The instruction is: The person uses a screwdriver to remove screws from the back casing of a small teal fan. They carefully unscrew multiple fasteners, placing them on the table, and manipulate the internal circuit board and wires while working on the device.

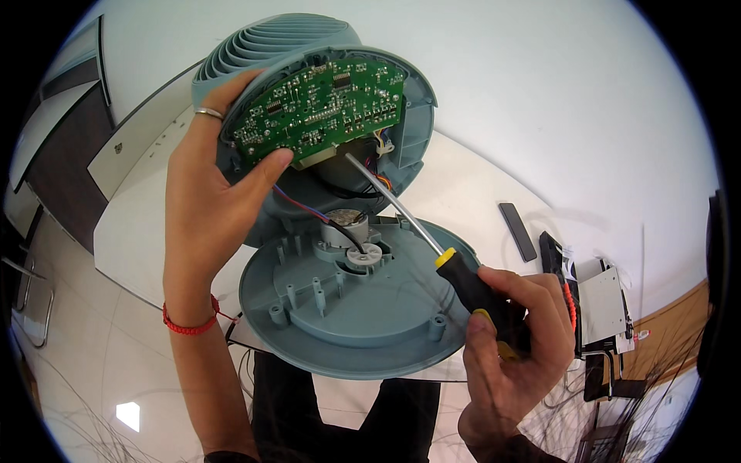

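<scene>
A blue-grey fan body [419, 100] with a ribbed grille [274, 38] is tipped back, its underside facing me. Set in that underside is a green circuit board [324, 108]. My left hand [202, 197] grips the housing's left rim, the thumb lying along the board's lower edge. Closed round a black and yellow handle, my right hand [525, 332] holds a screwdriver [401, 207], its tip close to the board's lower edge; contact I cannot tell. Below lies a round base cover [386, 309] with upright posts and a small silver motor [351, 224]. Wires run between the two parts.
The parts rest on a white table [139, 224]. A dark flat bar [517, 231] lies at its right side, near a black item with a red coiled cord [570, 305]. A white wall [571, 100] stands behind, and a dark cabinet [69, 154] is at the far left.
</scene>
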Demonstrator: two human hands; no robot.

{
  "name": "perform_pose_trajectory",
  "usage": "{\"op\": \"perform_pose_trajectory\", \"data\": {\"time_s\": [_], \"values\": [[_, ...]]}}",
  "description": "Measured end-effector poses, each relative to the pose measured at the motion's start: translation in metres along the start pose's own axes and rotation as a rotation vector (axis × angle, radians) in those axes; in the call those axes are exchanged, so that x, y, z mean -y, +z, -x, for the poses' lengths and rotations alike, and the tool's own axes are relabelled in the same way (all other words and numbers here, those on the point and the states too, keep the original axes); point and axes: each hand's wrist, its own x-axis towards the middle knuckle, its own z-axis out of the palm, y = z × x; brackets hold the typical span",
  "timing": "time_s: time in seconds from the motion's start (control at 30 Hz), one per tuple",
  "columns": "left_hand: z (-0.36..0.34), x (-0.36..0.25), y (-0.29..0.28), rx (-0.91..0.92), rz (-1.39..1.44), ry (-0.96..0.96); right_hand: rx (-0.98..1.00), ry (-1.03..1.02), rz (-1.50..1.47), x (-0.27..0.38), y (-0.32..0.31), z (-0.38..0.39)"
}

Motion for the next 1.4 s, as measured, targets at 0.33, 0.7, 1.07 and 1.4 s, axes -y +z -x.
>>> {"op": "perform_pose_trajectory", "data": {"time_s": [0.33, 0.7, 1.07, 1.4], "values": [[0.000, 0.000, 0.000, 0.007, -0.009, 0.022, -0.001, -0.025, 0.014, 0.001, 0.001, 0.000], [0.001, -0.002, 0.002, 0.004, -0.009, -0.019, -0.044, 0.063, -0.190, 0.002, 0.003, 0.017], [0.008, -0.013, 0.010, 0.000, -0.076, -0.023, -0.070, 0.173, -0.289, -0.021, -0.001, 0.031], [0.007, -0.024, 0.007, 0.010, -0.068, -0.043, -0.118, 0.109, -0.364, -0.021, 0.011, 0.037]]}}
